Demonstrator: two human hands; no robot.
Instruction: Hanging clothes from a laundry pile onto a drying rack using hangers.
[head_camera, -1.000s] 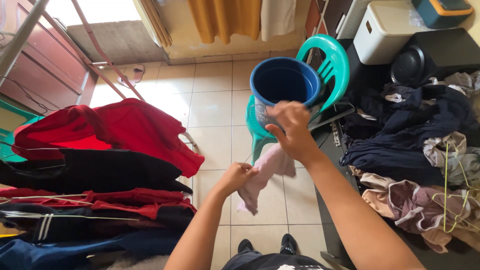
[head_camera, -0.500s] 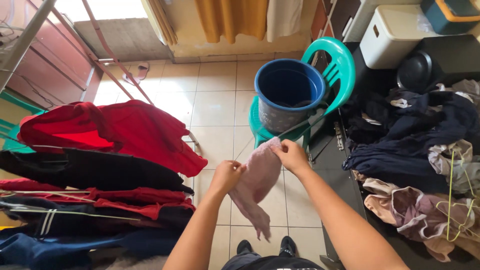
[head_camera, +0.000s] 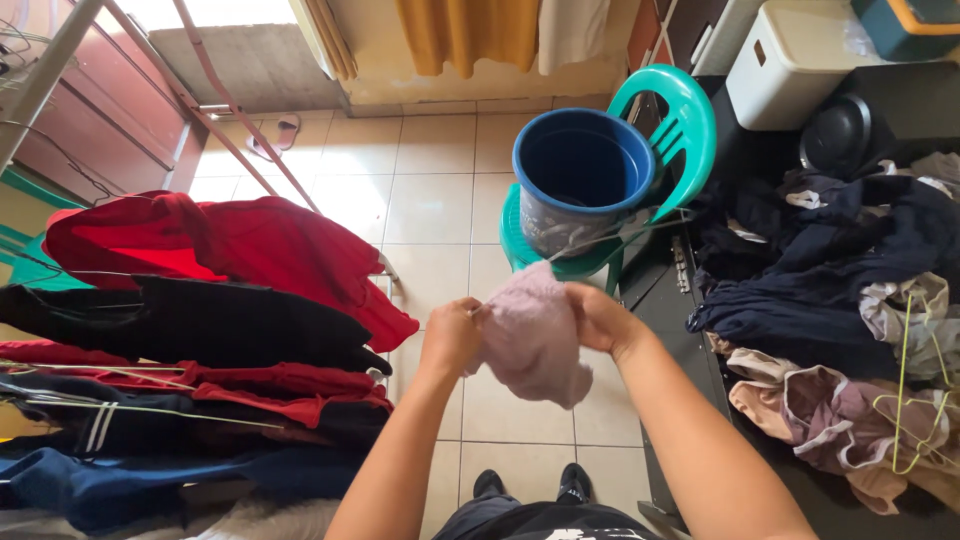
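Hands meet over the tiled floor (head_camera: 430, 205), both gripping a small pale pink cloth (head_camera: 532, 338) that hangs bunched between them. The left hand (head_camera: 452, 336) is a closed fist pinching the cloth's left edge; the right hand (head_camera: 597, 317) is curled shut on its right edge, partly hidden behind the fabric. The cloth sits just in front of a blue bucket (head_camera: 583, 170), nearer the person than it. The bucket stands on the seat of a green plastic chair (head_camera: 672, 118). Left of the bucket, red and black garments (head_camera: 200, 290) hang over a drying rack. Right of the bucket lies a heap of dark and pale clothes (head_camera: 840, 290) with a yellow wire hanger (head_camera: 905, 400) on it
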